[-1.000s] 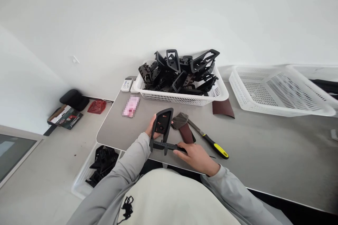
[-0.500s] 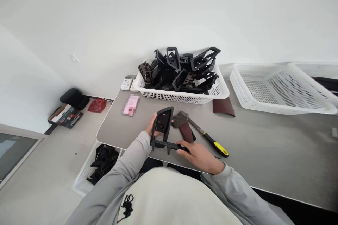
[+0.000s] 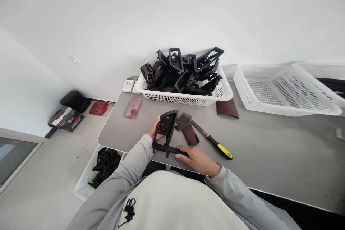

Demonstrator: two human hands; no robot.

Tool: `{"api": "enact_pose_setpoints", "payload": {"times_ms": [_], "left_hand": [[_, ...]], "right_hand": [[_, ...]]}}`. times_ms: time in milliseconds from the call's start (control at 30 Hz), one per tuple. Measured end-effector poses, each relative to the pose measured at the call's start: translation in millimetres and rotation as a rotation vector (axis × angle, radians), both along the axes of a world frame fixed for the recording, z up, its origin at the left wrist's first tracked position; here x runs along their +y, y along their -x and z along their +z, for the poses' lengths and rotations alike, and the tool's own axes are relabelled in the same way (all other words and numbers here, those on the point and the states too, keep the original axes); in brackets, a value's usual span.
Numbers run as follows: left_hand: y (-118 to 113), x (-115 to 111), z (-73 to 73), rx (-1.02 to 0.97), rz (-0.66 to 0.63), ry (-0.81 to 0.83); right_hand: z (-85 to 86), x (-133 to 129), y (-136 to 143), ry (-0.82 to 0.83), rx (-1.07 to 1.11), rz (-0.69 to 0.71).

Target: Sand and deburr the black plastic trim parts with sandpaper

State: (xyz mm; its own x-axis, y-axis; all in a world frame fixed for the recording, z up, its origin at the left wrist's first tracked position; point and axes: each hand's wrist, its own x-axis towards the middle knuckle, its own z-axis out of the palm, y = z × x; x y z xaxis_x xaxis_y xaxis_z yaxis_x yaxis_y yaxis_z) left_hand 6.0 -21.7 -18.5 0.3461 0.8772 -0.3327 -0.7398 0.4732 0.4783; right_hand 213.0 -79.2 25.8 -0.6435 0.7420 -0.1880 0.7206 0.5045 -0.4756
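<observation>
Tilted upright above the table's near edge is a black plastic frame part (image 3: 172, 124), gripped from its left side by my left hand (image 3: 154, 128), whose fingers pass behind it. My right hand (image 3: 198, 159) is closed on a black caliper (image 3: 169, 149). The caliper lies across the part's lower end, one jaw at the left side and the other near the right. Just right of the part are a grey cloth (image 3: 184, 121), a dark red sandpaper piece (image 3: 190, 134) and a file with a black and yellow handle (image 3: 221, 147).
A white basket (image 3: 175, 99) heaped with black parts stands at the back of the table (image 3: 269, 147). More white baskets (image 3: 283, 111) sit to its right. Another sandpaper sheet (image 3: 228, 109) lies near the front basket edge. Below left, a clear bin (image 3: 83, 185) holds black parts.
My right hand has moved left, and the caliper's sliding jaw has come closer to the part. My left hand and the part have hardly moved.
</observation>
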Motion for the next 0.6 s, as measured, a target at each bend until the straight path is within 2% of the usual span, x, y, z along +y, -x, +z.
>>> {"api": "enact_pose_setpoints", "payload": {"times_ms": [333,500,600], "left_hand": [[0.7,-0.5,2.8,0.031,-0.004,0.021],[-0.2,1.0,7.4,0.04,0.008,0.063],[0.2,0.4,11.3,0.034,0.036,0.061]], "right_hand": [[7.4,0.1,1.9,0.102,-0.014,0.021],[9.9,1.1,-4.0,0.17,0.208,0.045],[10.7,6.5,-12.6,0.102,0.295,0.019]]}}
